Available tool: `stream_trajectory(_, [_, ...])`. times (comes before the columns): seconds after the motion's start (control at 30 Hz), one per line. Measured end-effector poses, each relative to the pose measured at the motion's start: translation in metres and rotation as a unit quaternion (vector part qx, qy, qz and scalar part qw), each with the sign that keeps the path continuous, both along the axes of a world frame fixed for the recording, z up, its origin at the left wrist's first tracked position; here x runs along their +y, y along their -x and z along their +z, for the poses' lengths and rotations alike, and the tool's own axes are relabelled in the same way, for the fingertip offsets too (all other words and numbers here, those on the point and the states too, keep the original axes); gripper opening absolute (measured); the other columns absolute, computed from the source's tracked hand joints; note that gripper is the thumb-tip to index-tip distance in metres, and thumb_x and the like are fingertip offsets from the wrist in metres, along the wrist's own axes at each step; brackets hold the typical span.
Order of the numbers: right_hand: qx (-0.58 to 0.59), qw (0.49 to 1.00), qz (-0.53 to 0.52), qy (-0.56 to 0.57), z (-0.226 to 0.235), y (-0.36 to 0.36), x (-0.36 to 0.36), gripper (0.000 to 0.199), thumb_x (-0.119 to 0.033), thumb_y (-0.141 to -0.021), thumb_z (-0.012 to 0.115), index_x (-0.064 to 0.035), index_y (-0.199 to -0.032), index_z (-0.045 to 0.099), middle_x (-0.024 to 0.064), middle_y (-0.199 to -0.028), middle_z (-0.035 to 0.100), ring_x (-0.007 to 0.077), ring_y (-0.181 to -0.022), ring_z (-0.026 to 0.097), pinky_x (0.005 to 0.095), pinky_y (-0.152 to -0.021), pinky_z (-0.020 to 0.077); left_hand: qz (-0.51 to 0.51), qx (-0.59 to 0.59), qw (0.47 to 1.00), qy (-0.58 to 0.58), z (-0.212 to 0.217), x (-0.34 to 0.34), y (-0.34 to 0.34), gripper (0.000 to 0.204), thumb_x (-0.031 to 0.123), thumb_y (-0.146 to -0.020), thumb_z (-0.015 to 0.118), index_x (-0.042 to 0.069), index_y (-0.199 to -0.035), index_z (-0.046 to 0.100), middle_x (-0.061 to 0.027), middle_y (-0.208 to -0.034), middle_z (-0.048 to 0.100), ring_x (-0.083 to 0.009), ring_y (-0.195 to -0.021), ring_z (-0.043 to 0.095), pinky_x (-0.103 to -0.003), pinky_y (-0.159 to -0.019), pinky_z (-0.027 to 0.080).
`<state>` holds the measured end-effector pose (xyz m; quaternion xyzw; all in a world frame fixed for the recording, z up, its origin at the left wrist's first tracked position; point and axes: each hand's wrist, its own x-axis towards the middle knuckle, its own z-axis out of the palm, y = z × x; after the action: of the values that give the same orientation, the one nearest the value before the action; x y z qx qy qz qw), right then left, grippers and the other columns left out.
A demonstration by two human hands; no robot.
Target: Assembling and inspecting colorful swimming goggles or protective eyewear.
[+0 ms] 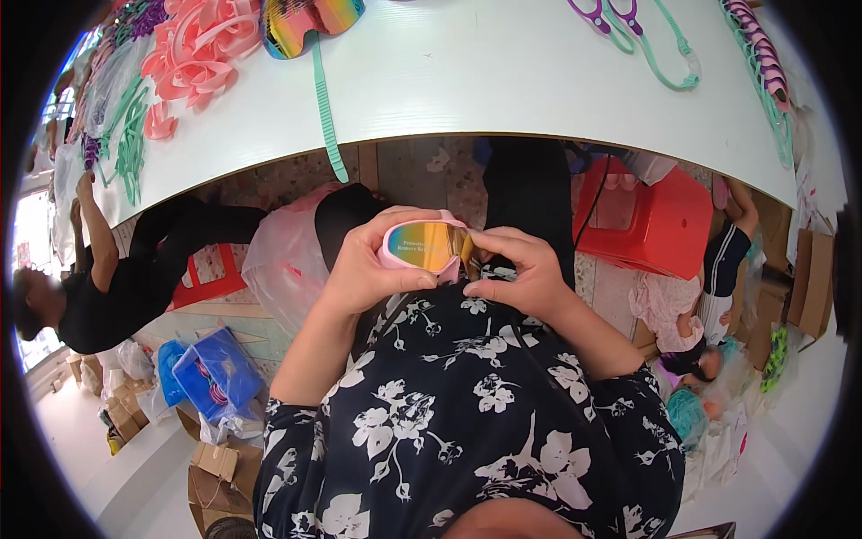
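At the left of the frame, a co-worker [99, 301] in black is reaching toward the table [503, 81]; pink rubbery pieces [193, 58] are lying in a heap at the upper left. Farther right, a mirrored lens piece [305, 25] is trailing a green strap [326, 112] over the table's edge. At the centre, the left hand's [361, 265] grip is closing around pink-framed goggles [415, 246], which are resting above the wearer's lap, while the right hand [528, 272] is pinching their right end between thumb and fingers. At the right, a red stool [678, 225] is standing beneath the table.
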<state>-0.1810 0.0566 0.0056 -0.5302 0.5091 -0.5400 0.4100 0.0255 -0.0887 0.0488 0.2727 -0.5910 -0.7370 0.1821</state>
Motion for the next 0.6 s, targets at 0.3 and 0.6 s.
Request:
stream_trajectory(0.3, [0.068,0.998,-0.007,0.008,0.01,0.003,-0.007,0.048,-0.017,-0.072,0.089,0.0001,-0.113,0.07,0.0123,-0.105,0.067,0.0195,-0.089,0.065,0.0313,-0.081,0.0524,0.015,0.0,1.0,-0.003,-0.001,0.004,-0.003,0.065,0.017,-0.062,0.094,0.0,-0.119,0.069,-0.0122,-0.12,0.066,-0.0205,-0.112,0.063,-0.034,-0.097,0.049])
stream_trajectory(0.6, [-0.402,0.896,0.113,-0.15,0.003,0.009,-0.024,0.029,-0.009,-0.093,0.067,0.0017,-0.12,0.06,0.008,-0.114,0.063,0.0166,-0.104,0.063,0.0324,-0.091,0.0525,-0.024,0.07,0.997,-0.008,-0.007,0.004,0.004,0.065,0.019,-0.062,0.093,-0.001,-0.119,0.069,-0.0118,-0.117,0.065,-0.0207,-0.109,0.061,-0.034,-0.098,0.046])
